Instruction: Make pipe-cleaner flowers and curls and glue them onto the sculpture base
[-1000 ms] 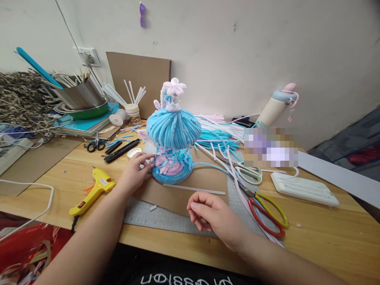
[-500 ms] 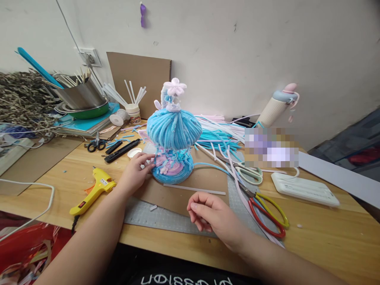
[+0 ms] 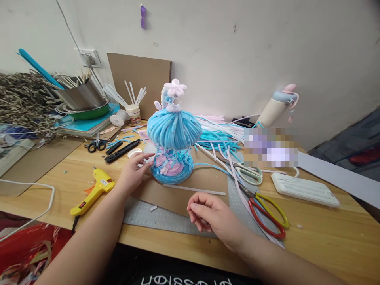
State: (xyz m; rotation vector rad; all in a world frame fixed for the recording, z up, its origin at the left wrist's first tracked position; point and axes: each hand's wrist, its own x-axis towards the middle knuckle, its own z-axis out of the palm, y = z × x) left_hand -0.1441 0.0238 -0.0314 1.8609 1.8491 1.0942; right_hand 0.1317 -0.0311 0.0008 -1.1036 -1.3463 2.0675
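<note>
A fuzzy blue and pink pipe-cleaner model (image 3: 173,134) with a white flower on top stands on a brown cardboard sheet (image 3: 190,190). My left hand (image 3: 134,173) rests at the left side of its round base, fingers touching it and holding it lightly. My right hand (image 3: 212,215) hovers over the grey cutting mat (image 3: 160,217) near the table's front edge, fingers curled loosely with nothing visible in them. A white stick (image 3: 194,189) lies on the cardboard between the model and my right hand.
A yellow glue gun (image 3: 92,190) lies to the left. Red and yellow scissors (image 3: 267,215) and pale green scissors (image 3: 247,172) lie to the right, beside loose blue and white pipe cleaners (image 3: 219,138). Black scissors (image 3: 95,144), a metal pot (image 3: 78,95) and a white keyboard (image 3: 304,189) stand further off.
Nothing has moved apart from a slight shift of my left fingers at the model's base.
</note>
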